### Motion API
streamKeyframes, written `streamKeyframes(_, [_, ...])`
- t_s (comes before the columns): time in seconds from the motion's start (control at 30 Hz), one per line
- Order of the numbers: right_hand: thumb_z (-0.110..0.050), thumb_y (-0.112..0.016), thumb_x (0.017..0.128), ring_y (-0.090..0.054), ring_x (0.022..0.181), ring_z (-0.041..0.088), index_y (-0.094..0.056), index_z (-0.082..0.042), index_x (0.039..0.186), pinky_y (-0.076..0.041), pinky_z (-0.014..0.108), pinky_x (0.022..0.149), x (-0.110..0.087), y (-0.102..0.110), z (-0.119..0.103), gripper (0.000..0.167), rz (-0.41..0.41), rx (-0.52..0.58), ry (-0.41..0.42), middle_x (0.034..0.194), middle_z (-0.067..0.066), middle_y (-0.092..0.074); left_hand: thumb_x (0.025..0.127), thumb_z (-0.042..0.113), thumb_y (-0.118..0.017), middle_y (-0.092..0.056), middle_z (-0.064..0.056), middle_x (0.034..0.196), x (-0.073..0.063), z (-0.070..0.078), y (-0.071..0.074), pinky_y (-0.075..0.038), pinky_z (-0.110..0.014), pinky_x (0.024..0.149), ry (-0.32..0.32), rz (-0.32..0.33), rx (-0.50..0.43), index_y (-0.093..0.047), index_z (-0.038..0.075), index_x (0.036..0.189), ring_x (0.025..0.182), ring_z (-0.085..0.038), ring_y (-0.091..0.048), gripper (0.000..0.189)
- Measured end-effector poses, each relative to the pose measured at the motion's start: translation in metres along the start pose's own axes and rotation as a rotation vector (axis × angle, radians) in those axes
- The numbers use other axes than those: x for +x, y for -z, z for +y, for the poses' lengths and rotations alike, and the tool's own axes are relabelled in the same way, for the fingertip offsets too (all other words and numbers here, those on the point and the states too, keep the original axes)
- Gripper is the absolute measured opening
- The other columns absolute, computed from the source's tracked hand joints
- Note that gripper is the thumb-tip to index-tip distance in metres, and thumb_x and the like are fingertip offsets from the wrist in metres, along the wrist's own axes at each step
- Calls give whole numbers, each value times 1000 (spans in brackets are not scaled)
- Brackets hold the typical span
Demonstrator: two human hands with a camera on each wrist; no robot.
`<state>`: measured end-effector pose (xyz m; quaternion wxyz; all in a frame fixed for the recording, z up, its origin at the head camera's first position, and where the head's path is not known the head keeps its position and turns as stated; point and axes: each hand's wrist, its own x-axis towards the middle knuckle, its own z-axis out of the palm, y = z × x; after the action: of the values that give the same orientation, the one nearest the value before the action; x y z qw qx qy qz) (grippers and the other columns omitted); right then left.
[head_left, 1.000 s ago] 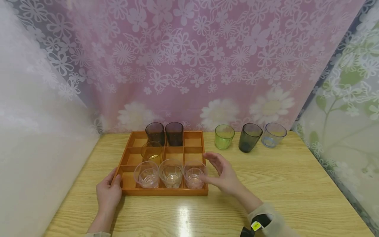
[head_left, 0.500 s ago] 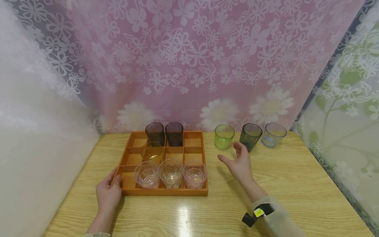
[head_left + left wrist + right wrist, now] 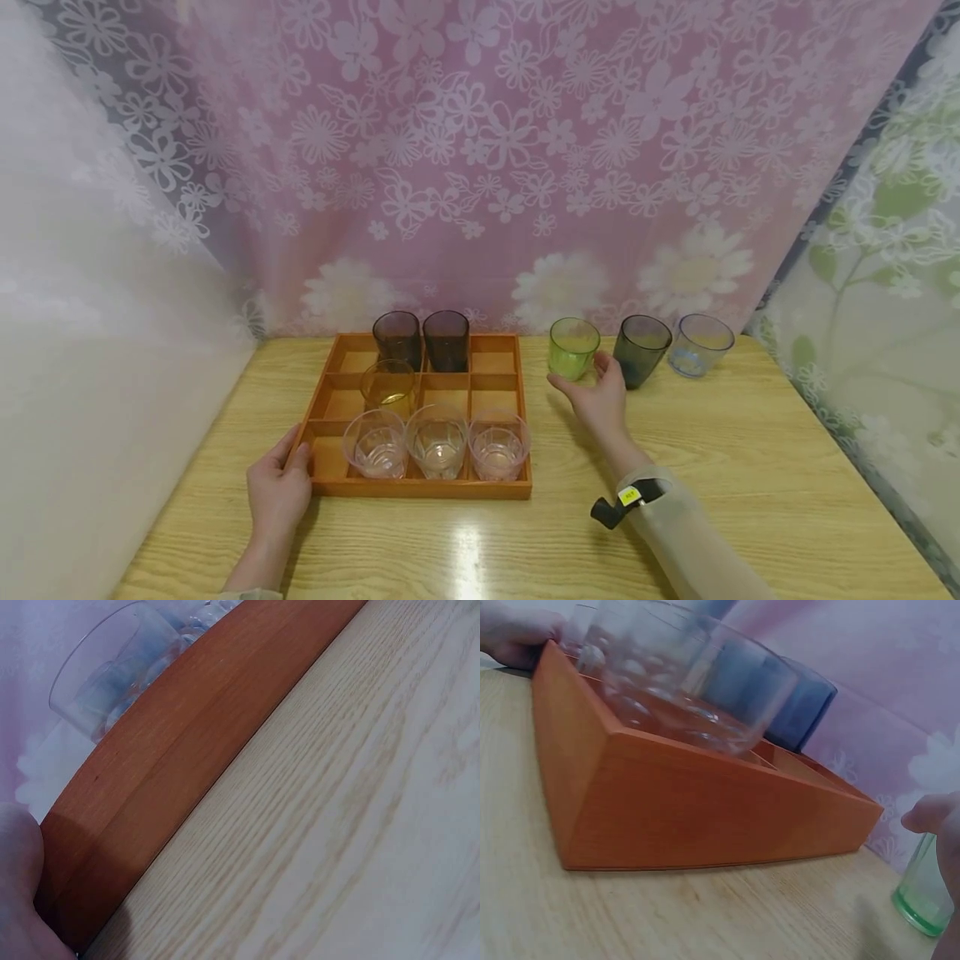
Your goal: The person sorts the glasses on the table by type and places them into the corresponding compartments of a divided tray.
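My left hand [image 3: 279, 487] holds the left front part of a wooden divided tray [image 3: 420, 490], its thumb at the rim. In the left wrist view, part of that hand [image 3: 19, 892] touches the tray's wooden side [image 3: 172, 757]. My right hand [image 3: 603, 408] reaches to a light green glass [image 3: 573, 342] standing upright on the table, thumb and fingers spread at its near sides. In the right wrist view the hand [image 3: 949, 847] partly covers the green glass [image 3: 922, 900]; whether it touches is unclear. Three clear glasses, including the middle one [image 3: 437, 446], stand in the tray's front row.
Two dark glasses [image 3: 447, 342] stand at the tray's back, with an amber glass [image 3: 387, 387] in front of them. Right of the green glass stand a grey glass [image 3: 642, 350] and a blue-rimmed glass [image 3: 701, 346]. A flowered curtain [image 3: 480, 167] hangs behind the table.
My right hand has left the clear glass at the tray's front right corner and moved right and back to the green glass. My left hand stays on the tray.
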<state>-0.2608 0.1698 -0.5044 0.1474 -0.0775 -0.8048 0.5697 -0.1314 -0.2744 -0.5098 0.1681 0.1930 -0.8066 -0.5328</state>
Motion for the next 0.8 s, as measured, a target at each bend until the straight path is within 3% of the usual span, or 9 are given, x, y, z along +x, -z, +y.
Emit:
streamKeyframes(0.1, [-31, -92, 84, -35, 150, 41, -30, 6, 159, -32, 52, 122, 9, -5, 3, 104, 6, -11, -14, 160, 27, -38, 108, 8, -59, -58, -20, 147, 0, 1, 0, -44, -20, 107, 4, -1, -12, -58, 0, 150, 142, -33, -48, 43])
streamKeyframes(0.2, [-33, -93, 83, -36, 149, 42, -29, 4, 161, -34, 53, 121, 16, -10, 4, 107, 22, -11, -14, 160, 26, -38, 108, 8, -59, -58, -20, 147, 0, 0, 0, -43, -15, 104, 4, 0, -11, -59, 0, 149, 141, -32, -48, 43])
streamKeyframes(0.33, [-36, -94, 81, -39, 146, 42, -29, 1, 161, -35, 55, 119, 26, -18, 5, 110, 56, -25, -14, 158, 25, -41, 107, 8, -60, -59, -21, 146, 1, -1, -1, -43, -19, 107, 0, 3, -7, -59, 0, 149, 141, -33, -49, 42])
streamKeyframes(0.47, [-36, -95, 79, -41, 144, 41, -32, 0, 160, -35, 56, 119, 35, -24, 6, 108, 93, -36, -7, 155, 24, -45, 107, 7, -60, -59, -21, 145, 1, -2, -2, -38, -1, 90, -8, 1, -23, -59, -1, 148, 140, -33, -50, 42])
streamKeyframes(0.8, [-21, -97, 78, -47, 140, 34, -49, -3, 150, -36, 48, 119, 51, -30, 9, 89, 124, 74, 64, 146, 16, -56, 107, 5, -58, -58, -22, 146, 1, 0, -1, -37, 0, 88, -7, -1, -32, -58, -3, 149, 140, -33, -50, 42])
